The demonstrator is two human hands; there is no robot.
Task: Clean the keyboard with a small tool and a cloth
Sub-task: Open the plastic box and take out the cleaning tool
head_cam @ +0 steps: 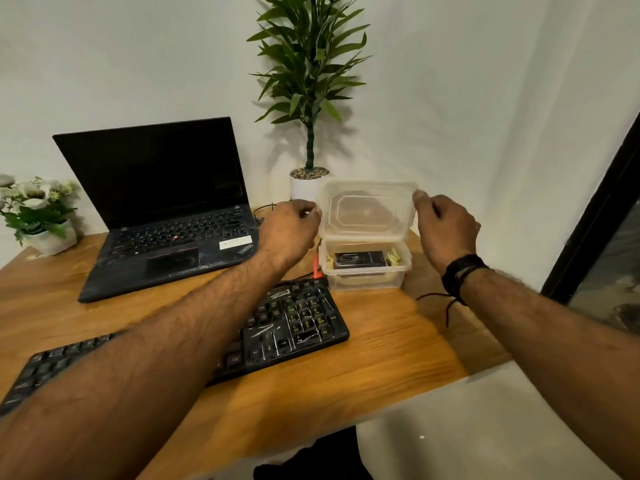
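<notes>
- Wooden desk (381, 362) fills the lower half of the view, set against a pale wall, with a dark-framed window at the right edge.
- Nearest on the desk lies a black keyboard (298, 320), running from the lower left toward the centre; its keys look dusty and streaked, and the left forearm crosses over its middle.
- Just beyond the keyboard's far right corner stands a clear plastic box (363, 277), open, with a black item and something pale yellow inside; what these are cannot be told.
- Above the box, a clear lid (367, 209) is held tilted up on edge, its lower edge near the box's back rim.
- Left hand (291, 230) pinches the lid's left edge with curled fingers.
- Right hand (446, 226) grips the lid's right edge, thumb at the upper corner; a dark band (462, 271) circles that wrist, a thin cord hanging from it.
- A small red item (316, 266) lies just left of the box.
- Farther back on the left sits an open black laptop (162, 209), screen dark.
- At the far left edge stands a small white pot of pale flowers (38, 213).
- Behind the box, against the wall, a tall green plant (308, 74) rises from a white pot.
</notes>
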